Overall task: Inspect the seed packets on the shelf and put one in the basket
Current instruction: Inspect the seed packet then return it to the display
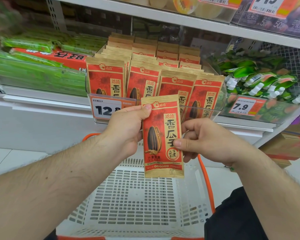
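- Above the white basket (132, 201), we see one red and tan seed packet (163, 135) held upright in the air, its front facing us.
- The left hand (128, 129) grips the packet's top left side, with the thumb pressed on the front near the top.
- The right hand (206, 141) pinches the packet's right edge lower down, with the thumb on the front.
- Behind the hands, we see rows of the same seed packets (145, 70) standing in a clear tray on the shelf (42, 104).
- A price tag (106, 108) sits on the tray front.
- Green packs (33, 66) lie to the left.
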`<state>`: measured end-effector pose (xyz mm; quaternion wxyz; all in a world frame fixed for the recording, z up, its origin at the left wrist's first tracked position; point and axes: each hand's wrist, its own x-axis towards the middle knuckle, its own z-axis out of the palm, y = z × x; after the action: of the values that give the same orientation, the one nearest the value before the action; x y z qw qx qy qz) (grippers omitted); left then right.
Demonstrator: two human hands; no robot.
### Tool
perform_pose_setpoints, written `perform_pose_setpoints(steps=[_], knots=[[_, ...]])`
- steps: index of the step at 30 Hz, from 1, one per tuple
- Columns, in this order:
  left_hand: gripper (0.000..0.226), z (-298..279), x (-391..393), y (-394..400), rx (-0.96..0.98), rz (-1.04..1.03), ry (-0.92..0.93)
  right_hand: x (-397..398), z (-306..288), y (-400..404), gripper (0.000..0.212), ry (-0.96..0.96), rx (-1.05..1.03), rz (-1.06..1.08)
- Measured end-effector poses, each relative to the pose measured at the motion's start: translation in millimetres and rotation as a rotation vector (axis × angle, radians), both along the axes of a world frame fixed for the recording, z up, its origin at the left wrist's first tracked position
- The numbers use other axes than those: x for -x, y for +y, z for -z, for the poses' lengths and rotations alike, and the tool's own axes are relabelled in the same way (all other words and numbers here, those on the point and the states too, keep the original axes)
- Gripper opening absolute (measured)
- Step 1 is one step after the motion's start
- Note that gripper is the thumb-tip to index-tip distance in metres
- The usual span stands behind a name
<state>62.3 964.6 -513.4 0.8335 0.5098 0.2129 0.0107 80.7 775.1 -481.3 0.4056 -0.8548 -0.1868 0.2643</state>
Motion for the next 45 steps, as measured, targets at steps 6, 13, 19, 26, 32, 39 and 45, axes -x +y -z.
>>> perform_pose_setpoints(steps=[6, 13, 19, 26, 32, 39, 45], knots=[[0.025, 0, -1, 0, 0.026, -0.011, 0.021, 1, -1, -2, 0.040, 0.008, -0.023, 0.000], [0.020, 1, 1, -3, 0.087, 0.010, 0.067, 5, -5, -4, 0.055, 0.022, -0.024, -0.090], [0.025, 4, 4, -6, 0.026, 0.047, 0.096, 10, -7, 0, 0.068, -0.047, -0.012, -0.127], [0.038, -3, 19, -23, -0.143, 0.211, 0.007, 14, 0, 7, 0.079, -0.223, 0.145, -0.202], [0.019, 0, 19, -19, -0.154, 0.278, -0.040, 14, -2, 7, 0.037, -0.177, -0.048, -0.137], [0.029, 2, 21, -22, -0.291, 0.414, -0.140, 1, 12, 12, 0.036, -0.305, -0.262, 0.154], [0.021, 2, 21, -21, -0.254, 0.458, -0.134, 1, 15, 12, 0.035, -0.219, -0.341, 0.159]])
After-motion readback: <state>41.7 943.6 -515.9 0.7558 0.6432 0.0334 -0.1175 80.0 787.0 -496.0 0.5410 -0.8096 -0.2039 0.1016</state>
